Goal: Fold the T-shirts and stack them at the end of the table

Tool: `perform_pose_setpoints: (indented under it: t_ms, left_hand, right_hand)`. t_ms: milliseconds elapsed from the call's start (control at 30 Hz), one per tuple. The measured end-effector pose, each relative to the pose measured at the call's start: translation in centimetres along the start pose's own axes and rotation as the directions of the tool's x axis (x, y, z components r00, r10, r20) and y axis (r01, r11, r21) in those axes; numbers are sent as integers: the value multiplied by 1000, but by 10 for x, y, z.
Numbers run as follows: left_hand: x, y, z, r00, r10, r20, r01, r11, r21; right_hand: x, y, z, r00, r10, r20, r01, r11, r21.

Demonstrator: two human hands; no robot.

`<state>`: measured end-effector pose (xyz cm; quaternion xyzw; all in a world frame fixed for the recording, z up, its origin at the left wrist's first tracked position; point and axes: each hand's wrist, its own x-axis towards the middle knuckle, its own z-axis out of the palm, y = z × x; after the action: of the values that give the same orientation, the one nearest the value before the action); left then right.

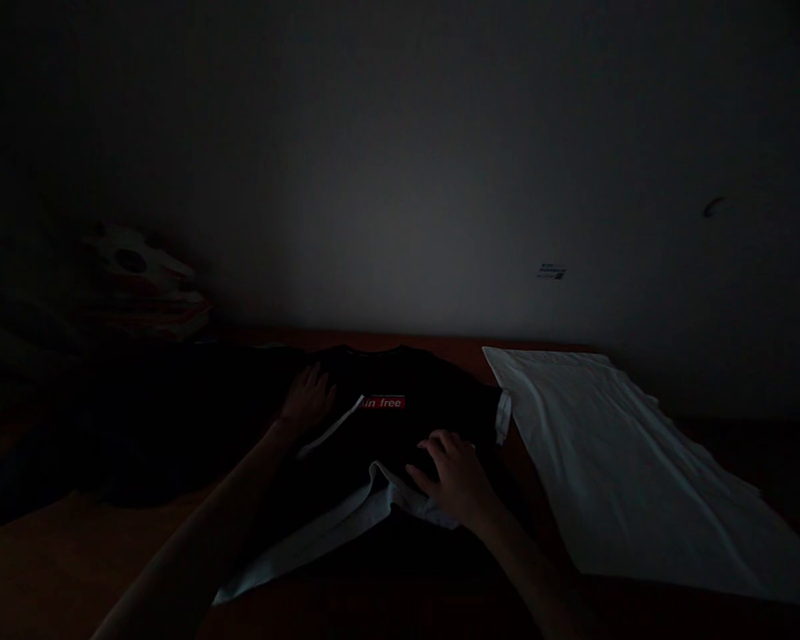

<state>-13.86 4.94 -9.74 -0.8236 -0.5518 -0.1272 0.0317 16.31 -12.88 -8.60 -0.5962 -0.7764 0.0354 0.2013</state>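
A black T-shirt [400, 436] with a red lettered patch and white trim lies spread on the brown surface. Its pale lower edge is rucked up into a small peak near the middle. On the shirt's left part rests my left hand [308, 397], open with the fingers stretched away from me. My right hand [452, 476] is over the right part beside the rucked edge, fingers apart and slightly bent. I cannot make out anything held in either hand. The dim light hides much of the dark cloth.
To the right lies a white cloth [627, 471], spread flat with some creases. Dark clothing [140, 418] covers the left side. Stacked items [147, 284] stand at the back left. A grey wall [400, 178] with a small printed label [551, 271] rises behind.
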Motion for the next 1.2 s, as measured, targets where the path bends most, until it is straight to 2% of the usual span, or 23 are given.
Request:
perform_pose_setpoints:
  t_ms: [100, 167, 233, 300, 367, 467, 567, 667, 733, 800, 867, 900, 933, 1000, 1067, 1133, 1200]
  left_hand:
    - [-9, 26, -17, 999, 25, -36, -28, 997, -69]
    - [-26, 46, -33, 990, 143, -10, -143, 977, -160]
    - [-52, 65, -51, 949, 308, 73, -279, 923, -265]
    - [-78, 77, -67, 890, 423, 174, -346, 871, -348]
    - [-100, 83, -79, 852, 465, 241, -352, 849, -393]
    - [-119, 83, -91, 793, 520, 318, -343, 812, -472]
    - [-128, 79, -102, 758, 550, 350, -295, 768, -568]
    - [-130, 81, -110, 734, 577, 359, -281, 739, -613]
    - [-124, 85, -108, 751, 570, 332, -288, 736, -612]
    - [-110, 88, -96, 836, 491, 246, -291, 775, -561]
    - [-91, 85, -76, 925, 362, 120, -273, 849, -453]
    - [-80, 80, -64, 953, 295, 68, -248, 890, -383]
    - [-70, 75, -51, 974, 224, 33, -203, 929, -310]
    - [-55, 60, -28, 996, 93, -8, -93, 978, -186]
    - [-48, 46, -11, 1000, -9, -29, 5, 994, -109]
    - [-49, 37, 1, 999, -52, -18, 50, 996, -70]
    - [-54, 34, 8, 999, -35, 18, 35, 998, -48]
  right_hand:
    - [-23, 2, -9, 1000, 8, -14, -9, 1000, -27]
    - [-33, 8, -17, 1000, 18, -17, -19, 998, -54]
    - [-40, 19, -25, 999, 43, -13, -44, 996, -73]
    - [-43, 32, -31, 996, 91, 12, -90, 993, -74]
    - [-45, 44, -37, 988, 137, 69, -134, 990, -52]
    - [-47, 51, -50, 975, 143, 170, -143, 990, -10]
    - [-56, 43, -72, 962, 109, 249, -141, 983, 115]
    - [-68, 33, -91, 920, 104, 378, -215, 940, 266]
    - [-71, 33, -92, 890, 104, 443, -259, 917, 304]
    - [-67, 43, -85, 898, 131, 420, -294, 890, 350]
    - [-55, 63, -72, 926, 257, 276, -348, 864, 363]
    - [-47, 77, -65, 918, 362, 160, -396, 856, 334]
    - [-39, 91, -59, 880, 472, 49, -468, 844, 261]
    - [-23, 119, -50, 766, 641, -48, -631, 764, 132]
    - [-10, 140, -44, 686, 725, -63, -720, 689, 86]
    - [0, 152, -39, 663, 747, -53, -741, 665, 94]
    - [7, 158, -34, 662, 748, -50, -740, 663, 115]
